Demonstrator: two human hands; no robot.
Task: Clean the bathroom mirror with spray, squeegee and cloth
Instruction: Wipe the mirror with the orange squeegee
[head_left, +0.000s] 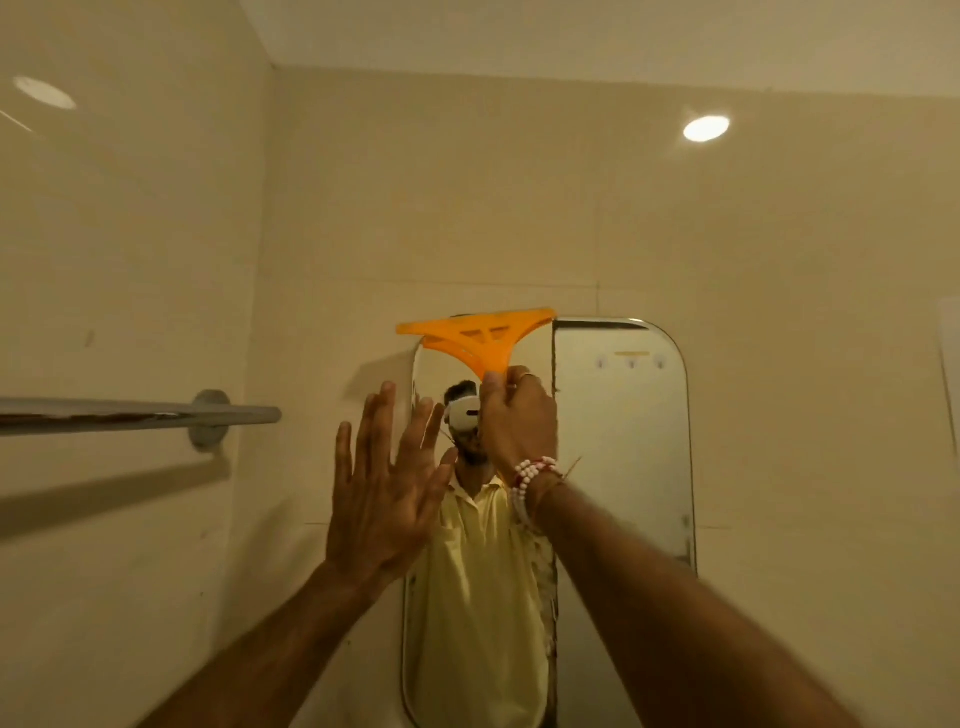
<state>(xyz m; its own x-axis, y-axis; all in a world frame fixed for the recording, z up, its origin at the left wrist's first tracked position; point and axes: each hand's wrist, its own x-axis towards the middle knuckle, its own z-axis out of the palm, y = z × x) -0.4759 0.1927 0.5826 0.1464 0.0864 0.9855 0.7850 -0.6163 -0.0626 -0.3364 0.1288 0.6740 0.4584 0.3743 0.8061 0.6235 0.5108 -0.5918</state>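
The mirror (623, 441) with rounded corners hangs on the beige tiled wall, split by a vertical seam into a left and a right panel. An orange squeegee (475, 332) lies with its blade along the top edge of the left panel. My right hand (517, 415) grips its handle from below; a beaded bracelet circles that wrist. My left hand (382, 483) is spread flat, fingers apart, against the left edge of the mirror and holds nothing. No spray bottle or cloth is in view.
A metal towel bar (135, 413) juts from the left wall at about hand height. The mirror's left panel reflects a person in a yellow shirt. A ceiling light's glare (705, 128) shows on the tiles at upper right.
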